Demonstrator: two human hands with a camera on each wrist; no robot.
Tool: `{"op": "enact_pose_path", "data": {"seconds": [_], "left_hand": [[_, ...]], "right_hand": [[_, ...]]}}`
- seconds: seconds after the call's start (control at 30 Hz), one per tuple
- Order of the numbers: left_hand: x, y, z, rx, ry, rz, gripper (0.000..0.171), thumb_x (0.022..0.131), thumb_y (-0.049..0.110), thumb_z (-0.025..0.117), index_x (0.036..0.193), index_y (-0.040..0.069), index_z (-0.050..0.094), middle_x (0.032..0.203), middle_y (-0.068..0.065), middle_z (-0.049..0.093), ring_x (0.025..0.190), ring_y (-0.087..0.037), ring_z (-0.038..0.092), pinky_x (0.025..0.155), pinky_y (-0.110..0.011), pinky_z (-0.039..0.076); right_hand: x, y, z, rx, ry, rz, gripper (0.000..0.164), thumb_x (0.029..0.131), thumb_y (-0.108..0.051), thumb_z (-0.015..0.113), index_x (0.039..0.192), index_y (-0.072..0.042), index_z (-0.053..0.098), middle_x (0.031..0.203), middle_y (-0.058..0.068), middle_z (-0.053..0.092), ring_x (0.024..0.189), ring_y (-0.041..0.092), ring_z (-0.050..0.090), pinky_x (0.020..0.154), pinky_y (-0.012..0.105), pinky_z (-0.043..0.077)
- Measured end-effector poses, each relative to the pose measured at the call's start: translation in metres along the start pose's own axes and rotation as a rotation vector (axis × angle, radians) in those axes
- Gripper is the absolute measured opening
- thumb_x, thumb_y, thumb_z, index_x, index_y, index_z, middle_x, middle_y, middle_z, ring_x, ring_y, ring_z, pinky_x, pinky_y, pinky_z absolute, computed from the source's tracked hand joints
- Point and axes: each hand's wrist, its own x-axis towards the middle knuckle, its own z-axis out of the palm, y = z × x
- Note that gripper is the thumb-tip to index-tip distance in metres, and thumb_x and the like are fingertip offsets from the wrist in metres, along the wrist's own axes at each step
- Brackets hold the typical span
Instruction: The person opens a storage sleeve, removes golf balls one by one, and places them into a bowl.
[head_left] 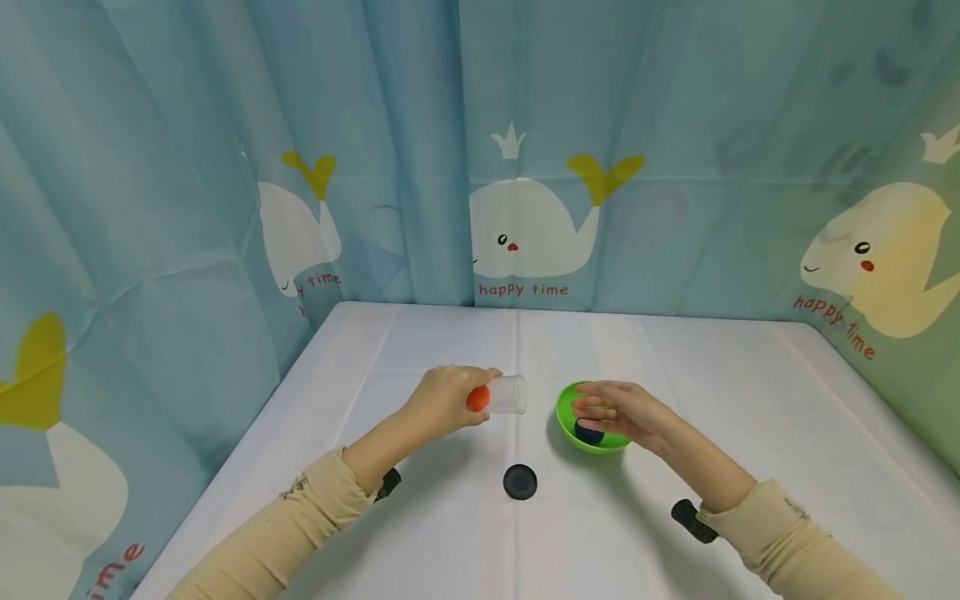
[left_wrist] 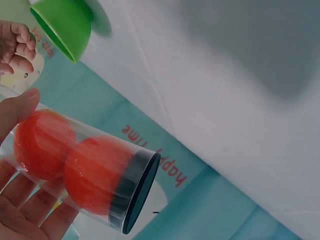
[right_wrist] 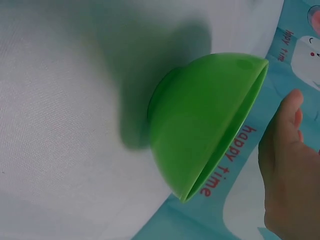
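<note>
From my head it all looks bright, and the light seems to fall from up high. My arms (head_left: 285, 525) make soft gray shadows on the white tabletop (head_left: 465, 542). Near the sides, the curtain (head_left: 172, 208) looks stretched. My wrist views are darker. On the left, tiny shiny spots dot the balls (left_wrist: 95, 172). On the right, a fuzzy shadow sits beside the green bowl (right_wrist: 200, 115).

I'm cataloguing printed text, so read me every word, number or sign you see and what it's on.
"happy time": curtain, under middle whale.
"happy time": curtain, under right whale.
"time": curtain, under left whale; earlier letters distorted.
"ime": curtain, lower left, cut off.
Marks on left sleeve and right sleeve: too small to read.
</note>
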Motion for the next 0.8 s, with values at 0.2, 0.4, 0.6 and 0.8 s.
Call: {"op": "enact_pose_path", "data": {"seconds": [0.2, 0.4, 0.6, 0.8], "left_hand": [[-0.001, 0.001, -0.002, -0.005, -0.018, -0.013, 0.050, 0.071, 0.015, 0.082, 0.118, 0.009, 0.066, 0.109, -0.008, 0.070, 0.088, -0.022, 0.066, 0.074, -0.037, 0.054], [0.002, 0.004, -0.003, 0.038, -0.038, 0.013, 0.050, 0.071, 0.019, 0.082, 0.118, 0.012, 0.065, 0.104, -0.007, 0.070, 0.085, -0.021, 0.065, 0.071, -0.035, 0.053], [0.003, 0.005, -0.002, 0.041, -0.020, 0.010, 0.049, 0.072, 0.018, 0.081, 0.118, 0.013, 0.065, 0.104, -0.006, 0.070, 0.086, -0.021, 0.065, 0.071, -0.034, 0.054], [0.002, 0.006, -0.002, 0.020, -0.012, 0.016, 0.050, 0.073, 0.016, 0.080, 0.121, 0.013, 0.064, 0.107, -0.006, 0.069, 0.090, -0.021, 0.065, 0.075, -0.037, 0.054]], "right_hand": [[0.000, -0.002, 0.009, 0.048, -0.034, 0.017, 0.044, 0.100, -0.021, 0.043, 0.133, 0.008, 0.042, 0.101, 0.004, 0.066, 0.095, 0.015, 0.066, 0.087, 0.028, 0.053], [0.000, -0.005, 0.017, 0.047, -0.053, 0.038, 0.031, 0.100, -0.020, 0.042, 0.122, -0.001, 0.053, 0.103, 0.004, 0.064, 0.096, 0.016, 0.065, 0.089, 0.029, 0.053], [0.002, -0.005, 0.026, 0.117, -0.063, 0.063, 0.019, 0.099, -0.019, 0.045, 0.107, -0.010, 0.059, 0.097, 0.002, 0.066, 0.093, 0.015, 0.065, 0.086, 0.027, 0.053], [0.000, -0.005, 0.033, 0.187, -0.047, 0.084, 0.019, 0.098, -0.017, 0.046, 0.107, -0.007, 0.060, 0.094, 0.004, 0.067, 0.092, 0.016, 0.066, 0.084, 0.027, 0.054]]}}
